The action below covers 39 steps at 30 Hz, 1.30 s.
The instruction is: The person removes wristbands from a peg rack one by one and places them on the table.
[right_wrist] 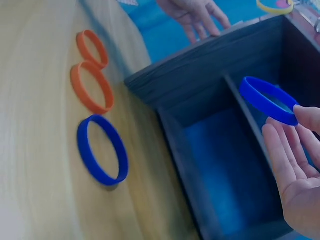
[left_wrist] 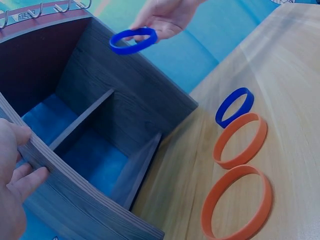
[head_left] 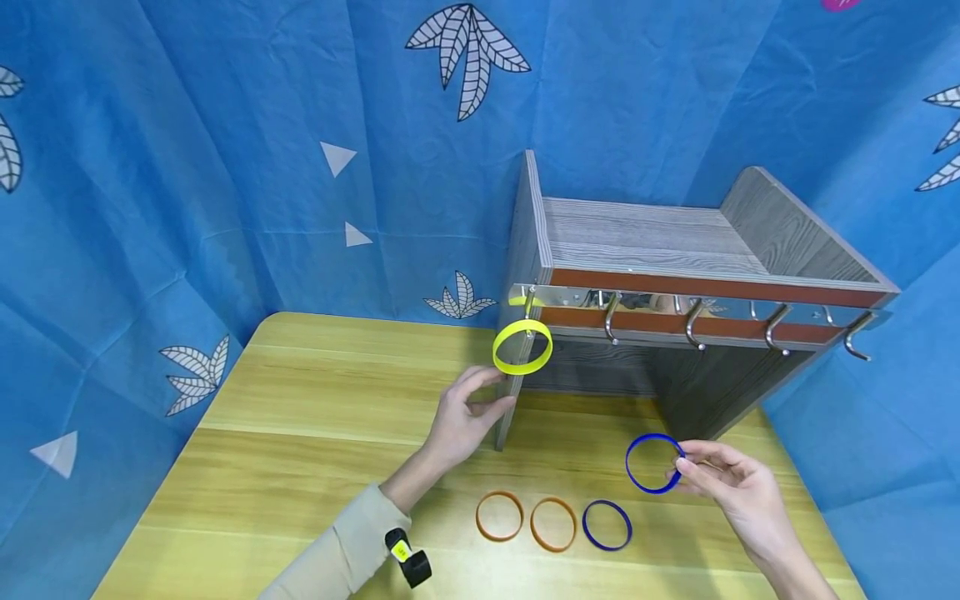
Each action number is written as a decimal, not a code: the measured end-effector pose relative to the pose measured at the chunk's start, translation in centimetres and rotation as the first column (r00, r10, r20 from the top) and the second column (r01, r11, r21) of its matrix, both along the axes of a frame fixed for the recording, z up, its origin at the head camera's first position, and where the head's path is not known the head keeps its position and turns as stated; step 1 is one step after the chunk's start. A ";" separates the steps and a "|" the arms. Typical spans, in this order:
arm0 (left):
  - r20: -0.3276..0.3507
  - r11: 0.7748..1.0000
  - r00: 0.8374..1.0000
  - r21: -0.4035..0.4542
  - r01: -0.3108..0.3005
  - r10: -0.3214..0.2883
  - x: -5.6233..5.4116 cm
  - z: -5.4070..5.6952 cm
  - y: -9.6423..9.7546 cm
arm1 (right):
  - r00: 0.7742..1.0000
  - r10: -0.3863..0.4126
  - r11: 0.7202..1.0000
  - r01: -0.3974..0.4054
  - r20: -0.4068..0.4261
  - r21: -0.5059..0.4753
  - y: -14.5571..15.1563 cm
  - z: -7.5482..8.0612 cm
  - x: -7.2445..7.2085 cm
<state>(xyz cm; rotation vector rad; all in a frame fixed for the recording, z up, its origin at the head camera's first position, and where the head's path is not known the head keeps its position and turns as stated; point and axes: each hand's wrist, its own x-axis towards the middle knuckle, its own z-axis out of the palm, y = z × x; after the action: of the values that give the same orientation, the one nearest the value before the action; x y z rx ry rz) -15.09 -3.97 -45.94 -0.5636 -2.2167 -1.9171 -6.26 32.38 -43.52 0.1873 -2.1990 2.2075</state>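
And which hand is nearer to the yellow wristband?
Left: the left hand is just below the yellow wristband; the right hand, holding a blue wristband, is well to its right.

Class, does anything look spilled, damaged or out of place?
Nothing stands out: the yellow band hangs on the end hook, the right hand holds a blue band, and two orange bands and another blue band lie flat on the table.
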 end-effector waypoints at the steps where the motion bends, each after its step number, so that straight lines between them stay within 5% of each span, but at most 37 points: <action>1: 0.001 1.000 1.000 0.001 0.002 -0.002 0.0 0.0 0.0 | 1.000 0.000 1.000 0.000 0.013 0.011 0.2 -0.2 0.0; 20: -0.012 1.000 1.000 -0.004 -0.005 0.005 0.1 0.0 -0.1 | 0.993 0.054 0.996 -0.061 0.109 0.065 2.6 -3.7 0.1; 33: -0.025 1.000 1.000 0.008 0.002 -0.002 0.2 0.2 -0.1 | 0.956 0.065 0.977 -0.119 0.286 0.175 3.9 -5.0 0.6; 39: -0.013 1.000 1.000 0.011 0.009 -0.009 0.1 0.1 -0.1 | 0.954 0.058 0.977 -0.114 0.295 0.178 4.3 -5.4 0.7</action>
<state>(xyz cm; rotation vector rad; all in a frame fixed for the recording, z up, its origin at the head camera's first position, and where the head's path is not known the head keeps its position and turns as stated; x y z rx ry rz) -14.99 -4.09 -45.80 -0.5838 -2.1976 -1.9234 -5.54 36.67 -48.95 -0.0422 -2.6076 2.1835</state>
